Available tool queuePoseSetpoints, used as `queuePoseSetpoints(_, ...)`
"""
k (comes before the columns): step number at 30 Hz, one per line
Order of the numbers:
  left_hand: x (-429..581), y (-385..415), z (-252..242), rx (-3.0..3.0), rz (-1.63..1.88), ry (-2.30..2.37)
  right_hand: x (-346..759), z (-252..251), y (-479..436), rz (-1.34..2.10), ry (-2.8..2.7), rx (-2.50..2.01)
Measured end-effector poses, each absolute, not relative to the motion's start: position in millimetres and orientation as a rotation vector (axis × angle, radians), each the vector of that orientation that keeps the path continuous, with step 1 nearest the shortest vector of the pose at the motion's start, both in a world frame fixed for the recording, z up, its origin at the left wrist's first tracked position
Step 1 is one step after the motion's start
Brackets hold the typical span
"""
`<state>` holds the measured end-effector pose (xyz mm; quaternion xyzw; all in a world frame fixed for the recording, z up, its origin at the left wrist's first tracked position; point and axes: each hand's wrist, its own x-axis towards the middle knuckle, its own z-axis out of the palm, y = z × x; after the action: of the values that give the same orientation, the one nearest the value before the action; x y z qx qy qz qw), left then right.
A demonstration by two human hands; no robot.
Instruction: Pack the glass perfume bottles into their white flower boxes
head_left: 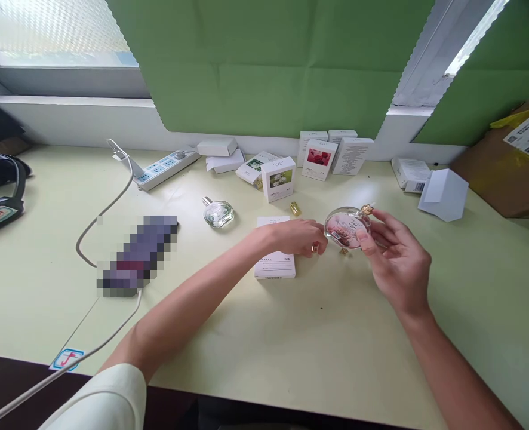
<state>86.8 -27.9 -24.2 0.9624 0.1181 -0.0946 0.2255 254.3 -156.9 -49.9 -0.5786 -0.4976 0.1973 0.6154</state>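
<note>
My right hand (pixel 399 257) grips a round glass perfume bottle (pixel 345 227) with a pink label, tilted above the table, its gold neck towards my fingertips. My left hand (pixel 298 237) is closed, fingers curled beside the bottle's left edge; whether they touch it I cannot tell. A small gold band (pixel 314 249) shows at those fingers, but what they hold is hidden. Beneath my left hand lies a white box (pixel 275 266) with printed lines. A gold cap (pixel 295 208) lies behind it, and a small gold piece (pixel 344 252) shows below the bottle.
A second perfume bottle (pixel 218 214) lies to the left. Flower-printed boxes (pixel 278 180) and other white cartons (pixel 351 156) stand at the back. A power strip (pixel 166 168), a pixelated phone (pixel 139 257) with a cable, and a brown carton (pixel 506 167) are around the table.
</note>
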Motion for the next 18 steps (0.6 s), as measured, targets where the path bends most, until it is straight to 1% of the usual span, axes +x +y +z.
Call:
queuePoseSetpoints(12, 81, -14, -30, 2.698, -0.195, 0.493, 248, -53, -160, 0.584, -1.223, -1.307)
queuePoseSetpoints(18, 64, 3, -17, 2.715, -0.016, 0.527, 249, -56, -161, 0.532, -1.389, -1.392)
